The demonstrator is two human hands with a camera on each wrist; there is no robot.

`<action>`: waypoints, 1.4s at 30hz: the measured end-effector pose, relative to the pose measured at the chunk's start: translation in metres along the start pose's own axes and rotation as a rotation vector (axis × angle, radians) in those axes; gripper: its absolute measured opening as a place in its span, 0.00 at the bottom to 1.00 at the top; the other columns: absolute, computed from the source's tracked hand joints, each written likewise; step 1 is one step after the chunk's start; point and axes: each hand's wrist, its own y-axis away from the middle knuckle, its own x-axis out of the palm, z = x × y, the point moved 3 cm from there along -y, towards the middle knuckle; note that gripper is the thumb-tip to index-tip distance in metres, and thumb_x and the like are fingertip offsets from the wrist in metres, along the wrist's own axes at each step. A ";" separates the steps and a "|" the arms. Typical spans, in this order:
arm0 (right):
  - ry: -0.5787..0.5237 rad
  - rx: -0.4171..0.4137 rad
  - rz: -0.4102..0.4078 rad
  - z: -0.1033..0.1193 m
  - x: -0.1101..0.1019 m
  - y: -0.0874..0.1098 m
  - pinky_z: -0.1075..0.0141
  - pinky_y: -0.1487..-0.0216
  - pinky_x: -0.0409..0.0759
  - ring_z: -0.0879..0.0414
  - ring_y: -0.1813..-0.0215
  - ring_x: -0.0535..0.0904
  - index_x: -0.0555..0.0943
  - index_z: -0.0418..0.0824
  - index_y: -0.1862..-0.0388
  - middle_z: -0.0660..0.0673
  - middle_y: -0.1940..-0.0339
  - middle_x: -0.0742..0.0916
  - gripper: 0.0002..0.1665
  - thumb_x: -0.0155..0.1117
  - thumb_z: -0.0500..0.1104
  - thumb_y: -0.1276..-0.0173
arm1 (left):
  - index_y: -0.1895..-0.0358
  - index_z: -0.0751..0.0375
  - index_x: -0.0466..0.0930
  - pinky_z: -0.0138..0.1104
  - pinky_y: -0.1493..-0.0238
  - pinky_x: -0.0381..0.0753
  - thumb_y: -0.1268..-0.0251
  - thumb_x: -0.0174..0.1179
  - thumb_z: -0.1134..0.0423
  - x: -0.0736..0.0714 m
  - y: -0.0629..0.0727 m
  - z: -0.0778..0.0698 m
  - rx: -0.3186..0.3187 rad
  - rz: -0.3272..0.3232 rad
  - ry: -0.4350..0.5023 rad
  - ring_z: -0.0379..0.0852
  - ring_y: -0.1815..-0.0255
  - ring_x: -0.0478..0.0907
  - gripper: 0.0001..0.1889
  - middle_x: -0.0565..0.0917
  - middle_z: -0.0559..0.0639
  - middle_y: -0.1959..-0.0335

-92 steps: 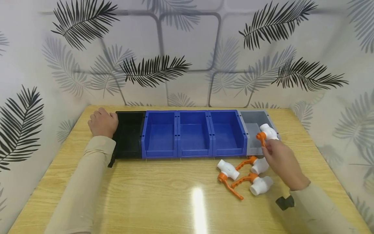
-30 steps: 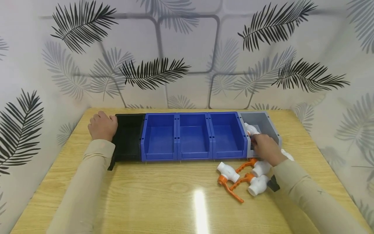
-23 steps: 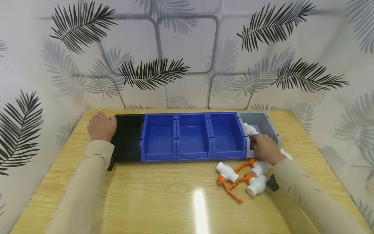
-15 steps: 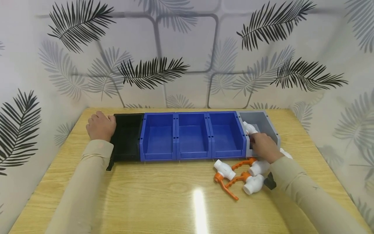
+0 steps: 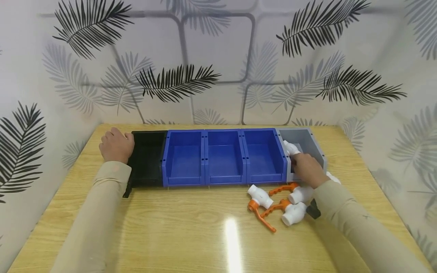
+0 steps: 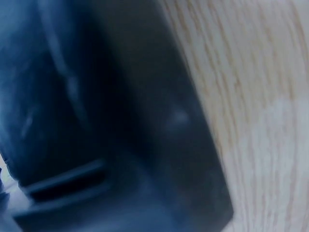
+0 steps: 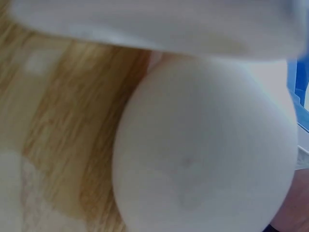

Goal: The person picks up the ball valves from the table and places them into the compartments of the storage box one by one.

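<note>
My right hand [image 5: 308, 167] reaches into the grey bin [image 5: 312, 141] at the right end of the row. Its curled fingers hold a white plastic ball valve [image 5: 291, 148]; the handle is hidden behind them. My left hand [image 5: 117, 145] grips the left rim of the black bin [image 5: 147, 159] with bent fingers, though their tips are hidden. Close up in the left wrist view is the black bin's wall [image 6: 169, 111]. Before the grey bin, several white ball valves with orange lever handles lie on the table, among them a left one [image 5: 261, 198] and a front one [image 5: 294, 214].
Between the black and grey bins stand three blue bins, left [image 5: 185, 161], middle [image 5: 224, 159] and right [image 5: 262, 157]. Another white piece [image 5: 332, 177] shows partly behind my right wrist. A patterned wall [image 5: 211, 57] rises behind the wooden table [image 5: 184, 227].
Since the oldest frame, my right hand has lowered the ball valve into the grey bin and shifted left. In the last second both hands have stayed nearly still; the view has shifted slightly.
</note>
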 end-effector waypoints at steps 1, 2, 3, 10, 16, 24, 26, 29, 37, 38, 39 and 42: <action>-0.002 -0.003 -0.005 0.001 -0.001 0.000 0.53 0.69 0.72 0.49 0.72 0.74 0.79 0.35 0.70 0.42 0.74 0.81 0.08 0.52 0.33 0.35 | 0.60 0.82 0.68 0.60 0.61 0.67 0.36 0.38 0.58 0.000 0.000 0.001 -0.003 0.006 -0.004 0.72 0.62 0.69 0.23 0.72 0.77 0.63; -0.003 -0.005 -0.008 0.002 -0.001 0.000 0.53 0.69 0.72 0.49 0.72 0.73 0.79 0.35 0.70 0.42 0.75 0.81 0.08 0.52 0.33 0.35 | 0.59 0.82 0.68 0.60 0.61 0.67 0.36 0.39 0.58 0.000 -0.001 0.001 -0.004 0.005 -0.005 0.73 0.62 0.69 0.23 0.73 0.77 0.63; -0.004 -0.005 -0.012 0.002 -0.002 0.000 0.53 0.69 0.72 0.48 0.73 0.73 0.79 0.34 0.70 0.42 0.75 0.80 0.09 0.52 0.33 0.35 | 0.59 0.82 0.68 0.60 0.61 0.67 0.35 0.38 0.58 0.000 -0.001 0.002 -0.007 0.008 -0.006 0.73 0.61 0.69 0.23 0.73 0.77 0.63; 0.000 0.021 -0.026 -0.001 -0.005 0.002 0.51 0.65 0.75 0.47 0.69 0.77 0.81 0.31 0.63 0.39 0.71 0.83 0.10 0.53 0.33 0.35 | 0.59 0.82 0.67 0.60 0.60 0.66 0.35 0.37 0.57 0.004 -0.005 0.000 -0.014 0.017 0.011 0.72 0.61 0.69 0.24 0.72 0.76 0.63; -0.001 0.023 -0.059 -0.001 -0.008 0.007 0.49 0.64 0.76 0.44 0.66 0.80 0.82 0.30 0.61 0.36 0.68 0.85 0.11 0.54 0.35 0.34 | 0.59 0.81 0.67 0.60 0.60 0.67 0.36 0.38 0.56 0.010 -0.006 -0.001 -0.023 0.005 0.012 0.71 0.62 0.69 0.24 0.72 0.75 0.64; 0.001 -0.002 -0.047 -0.005 -0.009 0.011 0.57 0.73 0.71 0.50 0.75 0.73 0.81 0.33 0.66 0.45 0.79 0.79 0.11 0.52 0.37 0.32 | 0.58 0.81 0.66 0.60 0.60 0.66 0.36 0.37 0.56 0.014 -0.011 0.001 -0.020 0.034 0.019 0.71 0.61 0.68 0.24 0.71 0.75 0.63; -0.006 -0.023 -0.057 -0.004 -0.008 0.014 0.58 0.74 0.71 0.51 0.75 0.73 0.81 0.32 0.64 0.45 0.78 0.80 0.11 0.53 0.37 0.32 | 0.57 0.81 0.66 0.60 0.60 0.66 0.36 0.38 0.56 0.013 -0.011 0.003 -0.022 0.050 0.020 0.71 0.61 0.67 0.24 0.71 0.75 0.62; -0.016 -0.030 -0.070 -0.002 -0.009 0.021 0.58 0.74 0.71 0.52 0.75 0.73 0.81 0.32 0.62 0.44 0.75 0.81 0.11 0.54 0.38 0.33 | 0.58 0.81 0.66 0.60 0.61 0.66 0.36 0.38 0.56 0.012 -0.010 0.005 -0.022 0.067 0.021 0.71 0.61 0.67 0.24 0.71 0.75 0.62; 0.054 -0.082 -0.213 0.019 -0.029 0.052 0.53 0.70 0.76 0.48 0.71 0.78 0.82 0.31 0.61 0.38 0.69 0.84 0.12 0.57 0.39 0.36 | 0.59 0.81 0.66 0.60 0.63 0.67 0.36 0.38 0.56 0.012 -0.005 0.009 -0.019 0.057 0.023 0.71 0.63 0.67 0.24 0.71 0.75 0.64; 0.056 -0.084 -0.223 0.023 -0.033 0.057 0.53 0.69 0.77 0.48 0.70 0.79 0.82 0.31 0.60 0.37 0.68 0.84 0.12 0.57 0.39 0.36 | 0.60 0.81 0.66 0.60 0.63 0.67 0.37 0.38 0.56 0.011 -0.004 0.009 -0.017 0.047 0.024 0.71 0.63 0.68 0.24 0.71 0.75 0.64; 0.054 -0.086 -0.230 0.027 -0.036 0.061 0.54 0.70 0.77 0.48 0.70 0.79 0.82 0.31 0.60 0.37 0.67 0.84 0.12 0.57 0.39 0.36 | 0.60 0.81 0.67 0.60 0.63 0.67 0.37 0.38 0.56 0.010 -0.004 0.008 -0.015 0.036 0.026 0.71 0.63 0.68 0.24 0.71 0.75 0.65; 0.033 -0.106 -0.226 0.042 -0.044 0.074 0.56 0.72 0.77 0.51 0.71 0.79 0.82 0.32 0.62 0.39 0.67 0.85 0.11 0.57 0.38 0.36 | 0.61 0.81 0.67 0.60 0.63 0.67 0.37 0.38 0.57 0.006 -0.002 0.005 -0.014 0.011 0.035 0.71 0.64 0.68 0.23 0.71 0.75 0.66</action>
